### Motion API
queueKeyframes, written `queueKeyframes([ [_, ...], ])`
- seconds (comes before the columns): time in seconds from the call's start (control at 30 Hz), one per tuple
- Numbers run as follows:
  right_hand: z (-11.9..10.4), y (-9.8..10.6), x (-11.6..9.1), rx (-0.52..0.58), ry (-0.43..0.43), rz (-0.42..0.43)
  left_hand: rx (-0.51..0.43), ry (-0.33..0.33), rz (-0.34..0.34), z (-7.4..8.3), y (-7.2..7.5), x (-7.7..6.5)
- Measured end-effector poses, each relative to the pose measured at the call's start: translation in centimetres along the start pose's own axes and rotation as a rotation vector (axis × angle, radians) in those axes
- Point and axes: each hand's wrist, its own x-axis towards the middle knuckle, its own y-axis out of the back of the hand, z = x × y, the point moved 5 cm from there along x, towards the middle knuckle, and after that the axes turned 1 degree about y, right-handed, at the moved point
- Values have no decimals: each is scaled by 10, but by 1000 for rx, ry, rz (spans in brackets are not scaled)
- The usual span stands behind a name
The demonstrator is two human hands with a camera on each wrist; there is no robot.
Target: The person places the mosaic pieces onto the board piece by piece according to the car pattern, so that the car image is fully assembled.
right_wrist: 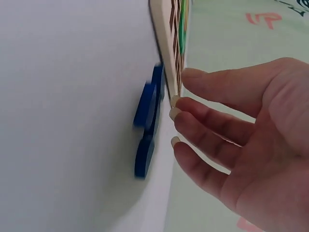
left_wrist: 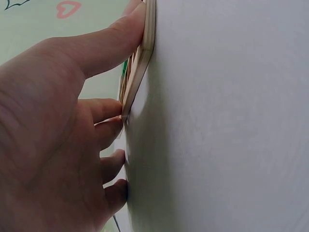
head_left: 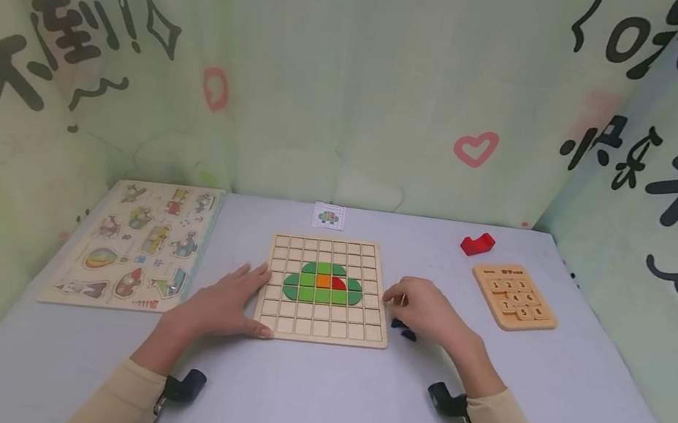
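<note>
A wooden grid board (head_left: pixel 320 328) lies flat at the middle of the table, with green, orange and red pieces (head_left: pixel 322 283) set together in its squares. My left hand (head_left: pixel 224 304) is spread at the board's lower left corner, thumb along the front edge and fingertips against the left side. Beside the board's right edge my right hand (head_left: pixel 426 310) hovers with loosely bent fingers (right_wrist: pixel 207 123). The right wrist view shows nothing between thumb and fingers. Several dark blue pieces (right_wrist: pixel 147 116) lie on the table just under that hand, partly covered by it in the head view.
A picture puzzle board (head_left: pixel 138 239) lies at the left. Behind the grid board is a small pattern card (head_left: pixel 328 216). To the right are a red piece (head_left: pixel 477 244) and a wooden number board (head_left: pixel 515 297). Printed cloth walls (head_left: pixel 346 79) enclose the back and sides.
</note>
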Motion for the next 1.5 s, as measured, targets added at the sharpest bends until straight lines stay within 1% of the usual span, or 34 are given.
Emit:
queueKeyframes([
  [0.07,7,1,-4,4,-16,-21,1,0,0,1,1,-1],
  [0.17,14,0,-7,14,-14,-44,3,-4,1,1,2,-2],
  [0.3,14,-2,-9,-3,13,-40,4,-11,1,1,3,-3],
  [0.43,14,-4,-9,-41,6,-48,1,-18,-1,2,2,-2],
  [0.57,12,-6,-7,-65,10,-66,-1,-9,-1,1,1,-2],
  [0.67,10,-6,-7,-40,18,-62,0,-4,-1,1,2,-2],
  [0.73,8,-6,-7,5,26,-56,-1,-7,-1,2,2,-2],
  [0.9,-3,-7,-4,123,49,-52,4,-11,-4,1,1,-2],
  [1.03,-15,-16,2,164,64,-68,-3,-11,-5,0,0,-2],
  [1.27,-35,-30,14,177,104,-84,6,-10,-11,-1,-1,-1],
  [1.4,-45,-35,19,179,123,-89,6,-9,-6,-1,0,-1],
  [1.5,-50,-36,21,158,135,-85,8,-14,1,-1,0,-1],
])
